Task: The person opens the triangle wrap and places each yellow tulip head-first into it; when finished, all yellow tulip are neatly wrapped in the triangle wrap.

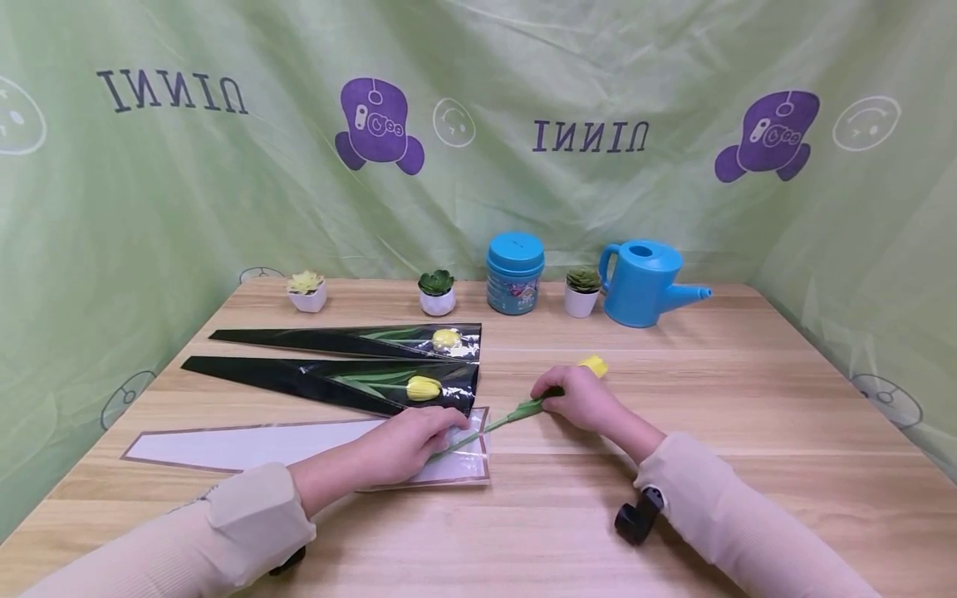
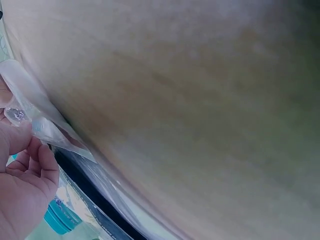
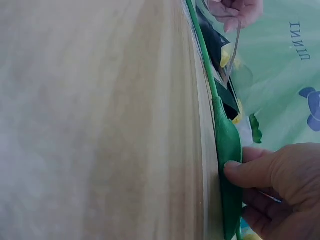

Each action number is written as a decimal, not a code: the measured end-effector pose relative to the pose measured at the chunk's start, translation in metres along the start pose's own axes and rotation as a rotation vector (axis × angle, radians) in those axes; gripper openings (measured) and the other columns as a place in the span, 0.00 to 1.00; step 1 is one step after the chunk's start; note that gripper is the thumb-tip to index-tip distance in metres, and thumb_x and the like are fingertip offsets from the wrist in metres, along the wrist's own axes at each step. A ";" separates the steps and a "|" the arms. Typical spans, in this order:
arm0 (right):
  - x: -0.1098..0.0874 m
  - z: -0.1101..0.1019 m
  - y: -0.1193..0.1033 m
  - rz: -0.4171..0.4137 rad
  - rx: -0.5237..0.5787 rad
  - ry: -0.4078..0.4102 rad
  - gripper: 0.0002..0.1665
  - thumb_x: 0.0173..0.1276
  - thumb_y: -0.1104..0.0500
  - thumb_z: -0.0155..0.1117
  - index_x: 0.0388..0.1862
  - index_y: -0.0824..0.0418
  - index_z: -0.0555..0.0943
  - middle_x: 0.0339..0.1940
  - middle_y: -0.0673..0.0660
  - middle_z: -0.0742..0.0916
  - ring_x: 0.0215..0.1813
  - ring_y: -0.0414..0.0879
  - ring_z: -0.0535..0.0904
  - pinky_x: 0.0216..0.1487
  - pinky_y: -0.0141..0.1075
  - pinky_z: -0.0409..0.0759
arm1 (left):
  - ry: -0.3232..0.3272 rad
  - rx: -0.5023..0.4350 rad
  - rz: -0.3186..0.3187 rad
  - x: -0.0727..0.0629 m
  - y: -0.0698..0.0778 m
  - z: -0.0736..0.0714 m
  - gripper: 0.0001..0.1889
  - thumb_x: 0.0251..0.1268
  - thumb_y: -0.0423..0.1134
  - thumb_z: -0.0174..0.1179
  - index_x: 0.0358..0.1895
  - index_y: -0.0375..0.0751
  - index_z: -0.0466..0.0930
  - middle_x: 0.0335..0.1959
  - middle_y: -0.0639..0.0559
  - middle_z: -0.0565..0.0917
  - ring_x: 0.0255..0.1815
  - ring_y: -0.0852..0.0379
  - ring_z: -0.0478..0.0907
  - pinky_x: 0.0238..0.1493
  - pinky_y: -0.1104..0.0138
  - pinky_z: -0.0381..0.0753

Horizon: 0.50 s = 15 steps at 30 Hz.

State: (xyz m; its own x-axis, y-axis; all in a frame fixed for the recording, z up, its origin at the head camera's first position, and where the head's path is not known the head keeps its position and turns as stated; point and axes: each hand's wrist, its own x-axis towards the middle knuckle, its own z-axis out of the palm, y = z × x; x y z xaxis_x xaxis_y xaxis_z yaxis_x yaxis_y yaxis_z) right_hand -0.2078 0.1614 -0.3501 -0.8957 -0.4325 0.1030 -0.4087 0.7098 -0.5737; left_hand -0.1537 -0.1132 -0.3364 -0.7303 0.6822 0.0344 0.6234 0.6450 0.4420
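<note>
My right hand [image 1: 583, 400] holds a yellow tulip [image 1: 595, 365] by its green leaves, thumb against the leaf [image 3: 230, 150] in the right wrist view. Its thin stem [image 1: 493, 425] slants left and overlaps the mouth of a white flower sleeve [image 1: 262, 444] with a brown border. At that mouth, my left hand [image 1: 407, 444] pinches the clear film [image 2: 55, 125], lifting its edge, as the left wrist view shows. Behind the white sleeve lie two black sleeves [image 1: 284, 378], each with a yellow tulip [image 1: 424, 388] inside.
Along the back stand three small potted succulents [image 1: 437, 292], a blue lidded jar [image 1: 516, 274] and a blue watering can [image 1: 643, 282] with its spout to the right. A green printed curtain [image 1: 478, 183] hangs behind the wooden table [image 1: 748, 374].
</note>
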 end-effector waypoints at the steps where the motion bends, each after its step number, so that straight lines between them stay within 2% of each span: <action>1: -0.001 0.000 -0.001 0.007 -0.003 -0.002 0.10 0.55 0.72 0.65 0.34 0.60 0.85 0.35 0.53 0.86 0.43 0.48 0.80 0.50 0.46 0.76 | 0.000 0.000 0.000 0.000 0.000 0.000 0.14 0.66 0.30 0.52 0.53 0.46 0.74 0.35 0.57 0.75 0.38 0.61 0.70 0.44 0.65 0.73; 4: -0.005 -0.002 -0.004 0.016 -0.001 -0.006 0.10 0.55 0.71 0.66 0.33 0.60 0.85 0.33 0.51 0.86 0.42 0.46 0.80 0.49 0.45 0.76 | 0.002 -0.002 0.002 0.000 0.000 0.000 0.15 0.66 0.30 0.52 0.53 0.45 0.74 0.38 0.56 0.77 0.39 0.60 0.71 0.45 0.64 0.73; 8: -0.012 -0.004 -0.007 -0.019 0.011 -0.001 0.08 0.55 0.70 0.66 0.33 0.61 0.85 0.32 0.51 0.87 0.40 0.45 0.80 0.46 0.43 0.77 | 0.002 -0.004 0.002 0.000 0.000 -0.001 0.15 0.66 0.30 0.52 0.54 0.45 0.74 0.44 0.53 0.79 0.43 0.60 0.72 0.48 0.62 0.74; 15: -0.021 -0.007 -0.014 -0.069 0.039 -0.005 0.08 0.55 0.69 0.66 0.33 0.61 0.86 0.32 0.50 0.87 0.39 0.43 0.80 0.43 0.40 0.78 | 0.010 0.006 0.015 0.001 0.000 -0.001 0.15 0.65 0.29 0.52 0.54 0.45 0.73 0.47 0.52 0.79 0.45 0.59 0.73 0.50 0.61 0.74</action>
State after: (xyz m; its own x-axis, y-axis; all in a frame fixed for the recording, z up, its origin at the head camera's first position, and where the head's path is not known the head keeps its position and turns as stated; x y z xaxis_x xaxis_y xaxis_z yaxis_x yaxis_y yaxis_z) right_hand -0.1842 0.1645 -0.3386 -0.8645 -0.4829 0.1394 -0.4626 0.6560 -0.5964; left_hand -0.1545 -0.1133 -0.3358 -0.7237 0.6883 0.0499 0.6357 0.6367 0.4364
